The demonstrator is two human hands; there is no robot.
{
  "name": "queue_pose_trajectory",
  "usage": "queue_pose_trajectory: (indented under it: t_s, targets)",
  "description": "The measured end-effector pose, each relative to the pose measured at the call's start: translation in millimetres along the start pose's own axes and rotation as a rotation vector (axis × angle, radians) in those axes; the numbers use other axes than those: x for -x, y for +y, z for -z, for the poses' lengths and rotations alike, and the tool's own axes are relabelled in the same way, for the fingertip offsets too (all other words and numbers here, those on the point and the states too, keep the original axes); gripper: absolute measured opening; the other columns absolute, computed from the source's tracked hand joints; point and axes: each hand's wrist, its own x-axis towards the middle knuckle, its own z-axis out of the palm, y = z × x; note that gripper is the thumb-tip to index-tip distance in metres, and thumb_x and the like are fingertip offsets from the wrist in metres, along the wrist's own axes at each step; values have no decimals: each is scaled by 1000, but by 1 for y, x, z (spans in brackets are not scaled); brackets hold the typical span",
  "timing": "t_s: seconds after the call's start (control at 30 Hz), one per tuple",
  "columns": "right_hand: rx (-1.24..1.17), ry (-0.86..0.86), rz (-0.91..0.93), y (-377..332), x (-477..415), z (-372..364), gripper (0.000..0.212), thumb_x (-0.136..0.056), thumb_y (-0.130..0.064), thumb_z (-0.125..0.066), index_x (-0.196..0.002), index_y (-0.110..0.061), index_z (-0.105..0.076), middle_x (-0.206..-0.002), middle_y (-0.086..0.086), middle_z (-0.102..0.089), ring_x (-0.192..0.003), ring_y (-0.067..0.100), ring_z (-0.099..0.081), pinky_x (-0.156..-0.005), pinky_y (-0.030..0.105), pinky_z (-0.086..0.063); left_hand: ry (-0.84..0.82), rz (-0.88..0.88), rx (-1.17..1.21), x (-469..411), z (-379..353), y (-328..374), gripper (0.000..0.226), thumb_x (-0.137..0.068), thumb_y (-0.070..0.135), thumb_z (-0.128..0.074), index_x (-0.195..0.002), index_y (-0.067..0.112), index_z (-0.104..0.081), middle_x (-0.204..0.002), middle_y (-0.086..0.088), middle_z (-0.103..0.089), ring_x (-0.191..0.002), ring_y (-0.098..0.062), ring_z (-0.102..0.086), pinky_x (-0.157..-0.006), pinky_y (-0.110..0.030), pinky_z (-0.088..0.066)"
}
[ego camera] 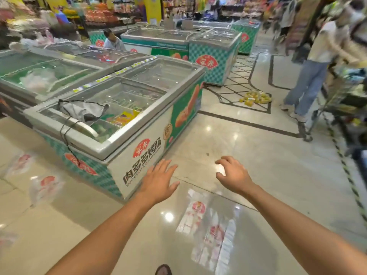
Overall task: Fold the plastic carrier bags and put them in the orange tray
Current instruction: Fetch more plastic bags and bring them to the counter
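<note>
Hands: your left hand [158, 181] is hovering spread, right hand [232, 175] loosely curled, both empty.
Carrier bag [206, 225]: you are best smoothing it flat first.

The see-through plastic carrier bag [206, 225] bears red and white print. The glossy cream tiled floor [248, 147] carries dark border lines and a diamond lattice. The grey-rimmed chest freezer [143, 155] shows teal-and-white checks, a white end panel with black characters, and red fan badges.
</note>
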Motion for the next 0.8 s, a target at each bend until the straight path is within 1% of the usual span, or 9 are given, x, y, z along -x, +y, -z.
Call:
queue_pose_trajectory:
  t_s: [0.13,0.27,0.37,0.5,0.63,0.8]
  targets:
    - [6,14,-142,47,-21,-5,46,-91,-38,-58,-137,-31,-56,-151,-3,-44,-139,22,-42,-112,41,-36,-67,-129,18,-76,-34,13,69,-98,60,-44,-158,33,-25,-170,1,-14,-157,-23,-12,-126,-48,-17]
    - [13,3,-259,74,-56,-13,49,-92,-36,-57,-140,-29,-55,-153,-2,-43,-140,22,-42,-114,42,-36,-133,-236,34,-144,-64,14,69,-100,58,-45,-160,32,-23,-171,1,-11,-157,-23,-10,-126,-47,-17]
    - [-3,5,-324,94,-83,-27,48,-92,-35,-59,-139,-27,-56,-151,-1,-44,-140,23,-43,-113,41,-36,-176,-320,-6,-190,-88,14,70,-100,57,-45,-161,31,-22,-171,-1,-11,-157,-25,-11,-125,-47,-18]
    - [-14,-10,-376,126,-110,-57,47,-94,-35,-59,-140,-25,-55,-150,-1,-44,-140,24,-42,-112,41,-34,-238,-374,-25,-239,-133,17,70,-101,57,-43,-162,30,-20,-171,-1,-9,-157,-25,-11,-125,-47,-19]
    - [-51,-31,-414,172,-123,-118,47,-94,-33,-60,-140,-24,-55,-150,-1,-45,-140,23,-42,-111,40,-34,-278,-412,-63,-274,-204,22,69,-102,58,-41,-162,29,-19,-172,-1,-10,-157,-25,-13,-125,-47,-21]
    - [-69,-105,-439,242,-126,-242,48,-95,-32,-58,-142,-24,-54,-150,0,-43,-138,23,-43,-110,38,-33,-336,-395,-43,-296,-339,28,69,-102,56,-43,-161,27,-22,-170,-1,-15,-156,-22,-16,-124,-45,-22]
